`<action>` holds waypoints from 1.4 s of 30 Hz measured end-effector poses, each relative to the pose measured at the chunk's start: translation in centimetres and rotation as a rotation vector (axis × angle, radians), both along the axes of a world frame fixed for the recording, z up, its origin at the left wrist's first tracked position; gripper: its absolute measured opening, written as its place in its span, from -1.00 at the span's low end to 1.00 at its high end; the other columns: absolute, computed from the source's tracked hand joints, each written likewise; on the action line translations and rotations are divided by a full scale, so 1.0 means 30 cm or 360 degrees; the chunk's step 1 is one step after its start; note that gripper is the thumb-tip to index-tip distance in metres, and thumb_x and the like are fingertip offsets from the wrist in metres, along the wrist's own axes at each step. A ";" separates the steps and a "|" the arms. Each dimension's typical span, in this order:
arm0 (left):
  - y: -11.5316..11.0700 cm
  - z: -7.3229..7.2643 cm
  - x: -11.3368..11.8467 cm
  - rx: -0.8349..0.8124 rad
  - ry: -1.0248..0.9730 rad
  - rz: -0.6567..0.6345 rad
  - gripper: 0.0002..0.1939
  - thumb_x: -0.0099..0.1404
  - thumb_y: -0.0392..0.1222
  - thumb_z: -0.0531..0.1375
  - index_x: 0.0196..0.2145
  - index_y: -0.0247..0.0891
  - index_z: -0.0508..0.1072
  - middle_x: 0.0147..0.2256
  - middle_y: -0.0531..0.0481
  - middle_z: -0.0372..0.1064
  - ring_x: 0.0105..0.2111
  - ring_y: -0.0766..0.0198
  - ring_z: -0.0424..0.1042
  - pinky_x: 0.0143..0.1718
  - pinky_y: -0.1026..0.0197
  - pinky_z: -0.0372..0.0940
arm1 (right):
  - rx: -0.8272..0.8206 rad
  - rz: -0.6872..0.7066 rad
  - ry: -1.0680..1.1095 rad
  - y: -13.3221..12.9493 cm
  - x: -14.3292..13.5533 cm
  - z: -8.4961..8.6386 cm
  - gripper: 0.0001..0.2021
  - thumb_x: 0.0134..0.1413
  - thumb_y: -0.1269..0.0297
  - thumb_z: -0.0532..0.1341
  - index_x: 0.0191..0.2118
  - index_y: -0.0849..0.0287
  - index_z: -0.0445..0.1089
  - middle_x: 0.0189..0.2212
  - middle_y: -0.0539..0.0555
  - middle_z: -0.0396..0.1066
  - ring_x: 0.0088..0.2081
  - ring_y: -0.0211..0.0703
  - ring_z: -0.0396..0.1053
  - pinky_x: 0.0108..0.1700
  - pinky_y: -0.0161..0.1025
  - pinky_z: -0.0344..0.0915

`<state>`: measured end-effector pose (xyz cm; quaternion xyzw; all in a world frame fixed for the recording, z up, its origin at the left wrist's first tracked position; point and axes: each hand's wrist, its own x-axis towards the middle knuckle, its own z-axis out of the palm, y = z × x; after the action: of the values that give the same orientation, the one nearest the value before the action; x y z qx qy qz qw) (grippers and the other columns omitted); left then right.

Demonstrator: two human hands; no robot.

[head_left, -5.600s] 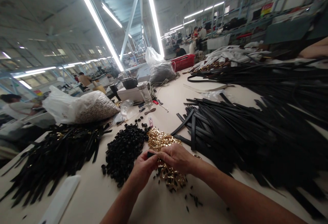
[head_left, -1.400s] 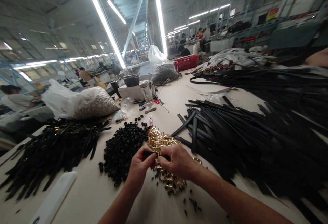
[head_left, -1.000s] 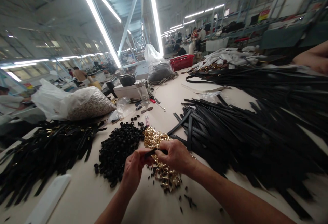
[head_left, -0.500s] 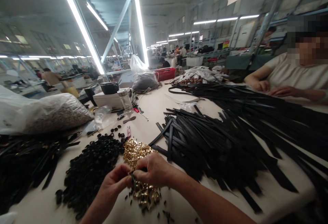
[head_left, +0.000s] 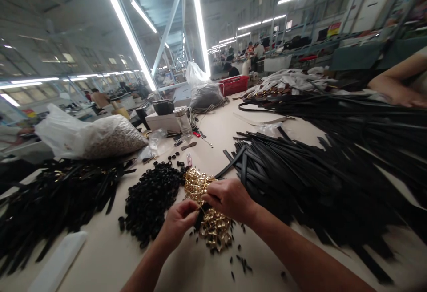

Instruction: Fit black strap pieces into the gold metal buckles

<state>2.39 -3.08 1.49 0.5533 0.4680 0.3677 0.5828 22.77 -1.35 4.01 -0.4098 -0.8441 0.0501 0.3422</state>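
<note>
Low in the centre of the frame, the left hand (head_left: 180, 221) and right hand (head_left: 231, 199) pinch a black strip (head_left: 200, 219) above gold metal pieces (head_left: 216, 229), heaped close, presumably for easy reach.

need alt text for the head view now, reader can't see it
A person's left hand and right hand grip a black strip between them above a pile of gold-colored metal pieces on a pale table. Black rings are heaped to the left, long black straps spread to the right, and another person's arm shows at far right.
</note>
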 end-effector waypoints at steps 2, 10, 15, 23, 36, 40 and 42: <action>0.009 -0.006 0.001 -0.0039 -0.0099 0.0101 -0.71 0.01 -0.06 0.40 -0.53 -0.34 0.47 -0.60 0.04 0.31 -0.57 0.37 0.22 -0.49 0.35 0.17 | 0.0096 -0.0021 0.0131 -0.003 -0.001 0.008 -0.75 0.28 0.21 0.07 -0.37 0.19 0.39 -0.37 0.08 0.43 -0.33 -0.20 0.33 -0.26 -0.30 0.09; 0.024 -0.024 0.005 -0.0209 -0.0600 0.0386 -0.68 -0.11 -0.10 0.46 -0.46 -0.33 0.49 -0.55 0.07 0.30 -0.56 0.42 0.21 -0.50 0.38 0.18 | -0.0354 0.0111 0.0139 -0.014 -0.038 -0.023 -0.74 0.12 0.09 0.23 -0.42 0.18 0.44 -0.49 0.00 0.38 -0.44 -0.25 0.27 -0.38 -0.32 0.05; 0.012 -0.020 0.015 -0.0204 -0.0602 0.0333 -0.71 -0.07 -0.12 0.45 -0.46 -0.33 0.50 -0.54 0.06 0.33 -0.56 0.43 0.20 -0.49 0.39 0.18 | -0.0759 0.0201 0.0616 -0.015 -0.078 -0.055 -0.81 0.06 0.17 0.30 -0.24 0.14 0.50 -0.33 0.01 0.45 -0.32 -0.20 0.36 -0.30 -0.35 0.18; 0.004 -0.024 0.035 0.0104 -0.0385 0.0315 -0.70 0.01 -0.05 0.42 -0.47 -0.35 0.51 -0.57 0.04 0.31 -0.56 0.38 0.22 -0.50 0.35 0.17 | -0.0951 0.0375 0.1137 -0.042 -0.123 -0.068 -0.76 0.21 0.15 0.16 -0.23 0.19 0.48 -0.32 0.05 0.45 -0.32 -0.17 0.39 -0.29 -0.31 0.29; 0.053 -0.007 -0.049 0.0325 -0.0056 0.0443 -0.72 0.09 -0.05 0.34 -0.29 -0.29 0.54 -0.49 0.00 0.43 -0.53 0.33 0.34 -0.46 0.31 0.26 | -0.0781 -0.0011 0.1238 0.046 -0.051 -0.099 -0.66 0.23 0.06 0.03 -0.41 0.21 0.34 -0.52 0.02 0.39 -0.50 -0.23 0.33 -0.41 -0.32 0.23; 0.087 -0.016 -0.111 0.0417 0.0204 0.0418 -0.77 0.12 -0.05 0.31 -0.35 -0.27 0.51 -0.51 0.04 0.40 -0.50 0.31 0.35 -0.47 0.32 0.23 | -0.0821 -0.0009 0.1223 0.053 -0.037 -0.087 -0.70 0.21 0.11 0.02 -0.46 0.16 0.24 -0.59 -0.01 0.39 -0.59 -0.25 0.36 -0.49 -0.34 0.24; 0.088 -0.019 -0.123 0.0522 0.0374 0.0365 -0.80 0.14 -0.07 0.29 -0.37 -0.26 0.49 -0.49 0.05 0.37 -0.50 0.32 0.33 -0.48 0.33 0.20 | -0.0761 -0.0048 0.1147 0.047 -0.037 -0.079 -0.71 0.20 0.17 0.02 -0.52 0.14 0.20 -0.67 -0.05 0.34 -0.63 -0.28 0.31 -0.49 -0.36 0.22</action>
<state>-1.30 -0.45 0.93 0.6228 0.5264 0.4358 0.3808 21.66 0.07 1.64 -0.4462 -0.6292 0.3790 0.5112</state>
